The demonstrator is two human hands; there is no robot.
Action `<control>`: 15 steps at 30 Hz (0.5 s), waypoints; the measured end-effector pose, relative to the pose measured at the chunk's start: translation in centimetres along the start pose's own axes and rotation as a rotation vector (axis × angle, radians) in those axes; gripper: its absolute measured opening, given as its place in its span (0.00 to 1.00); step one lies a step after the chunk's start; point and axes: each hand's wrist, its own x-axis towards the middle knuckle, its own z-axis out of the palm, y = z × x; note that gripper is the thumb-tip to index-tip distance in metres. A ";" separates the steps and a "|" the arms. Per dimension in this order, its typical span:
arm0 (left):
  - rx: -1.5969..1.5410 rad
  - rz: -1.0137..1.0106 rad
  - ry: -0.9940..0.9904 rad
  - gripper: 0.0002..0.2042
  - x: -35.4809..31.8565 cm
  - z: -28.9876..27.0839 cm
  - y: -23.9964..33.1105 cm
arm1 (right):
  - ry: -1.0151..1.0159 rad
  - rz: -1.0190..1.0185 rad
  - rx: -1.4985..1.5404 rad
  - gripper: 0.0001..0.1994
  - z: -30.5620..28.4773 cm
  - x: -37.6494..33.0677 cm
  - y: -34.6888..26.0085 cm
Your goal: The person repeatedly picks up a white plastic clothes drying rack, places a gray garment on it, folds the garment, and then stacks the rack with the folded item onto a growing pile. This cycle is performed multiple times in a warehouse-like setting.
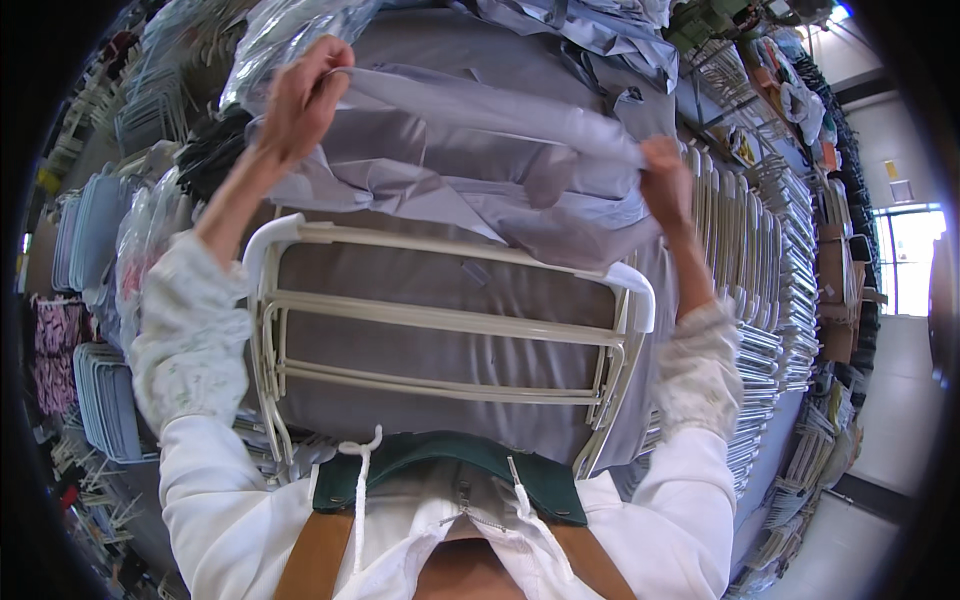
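A silvery-grey fabric sheet (470, 105) is stretched between my two raised hands, its upper edge taut and its lower part hanging in loose folds. My left hand (303, 100) pinches one end of that edge. At the other end, a little lower, my right hand (666, 182) grips the fabric, slightly blurred. Below it, nearer my body, lies a cream metal tube frame (450, 318) with several crossbars and rounded pale corners. The fabric's lower folds reach the frame's far bar at the right. Both hands are apart from the frame.
Under the frame spreads a grey cloth-covered surface (430, 425). Clear plastic wrapping (290, 45) lies at the far left. Stacked cream frames (735, 220) stand close on the right, and light blue frames (105, 400) on the left. More grey fabric (590, 40) lies at the far side.
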 end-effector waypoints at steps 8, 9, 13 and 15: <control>0.367 0.181 -0.423 0.13 -15.0 -18.1 12.5 | -0.471 0.277 0.645 0.23 -31.4 -14.7 -4.6; 0.273 0.102 -0.488 0.12 -17.0 -19.6 13.1 | -0.601 0.349 0.693 0.22 -33.4 -15.6 -5.4; 0.228 -0.324 -1.083 0.16 -25.1 -19.6 11.2 | -1.317 0.551 1.118 0.20 -27.6 -21.7 -9.3; -0.206 -0.671 -1.263 0.15 -28.1 -12.0 7.6 | -1.375 0.368 1.049 0.18 -21.1 -26.4 -12.8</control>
